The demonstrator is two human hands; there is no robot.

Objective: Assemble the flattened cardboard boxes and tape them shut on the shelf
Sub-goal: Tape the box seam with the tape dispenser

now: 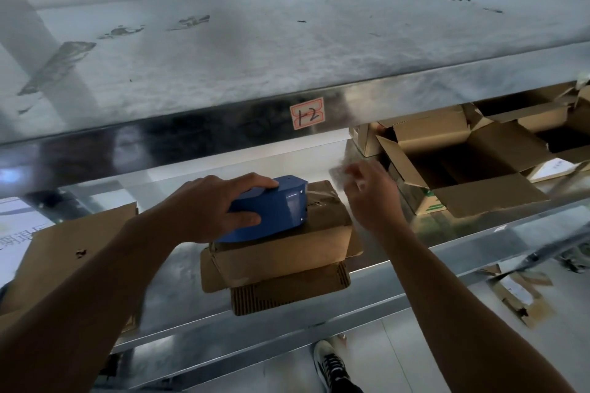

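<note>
Head: dispenser (pixel 278 208) within left grip (pixel 212 205)

We see a smooth blue plastic tape dispenser (pixel 271 207) under the left hand (pixel 207 204) fingers (pixel 252 181), a matt corrugated cardboard box (pixel 281 254) below, and a shiny metal shelf (pixel 447 233).

Handwritten label (pixel 307 113) up top, sneaker (pixel 332 367) on the floor (pixel 399 357).

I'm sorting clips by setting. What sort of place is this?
Probably a warehouse or packing stockroom: metal shelving with a handwritten label, open cardboard boxes on the shelf, and a left hand holding a blue tape dispenser on a small box.
</note>
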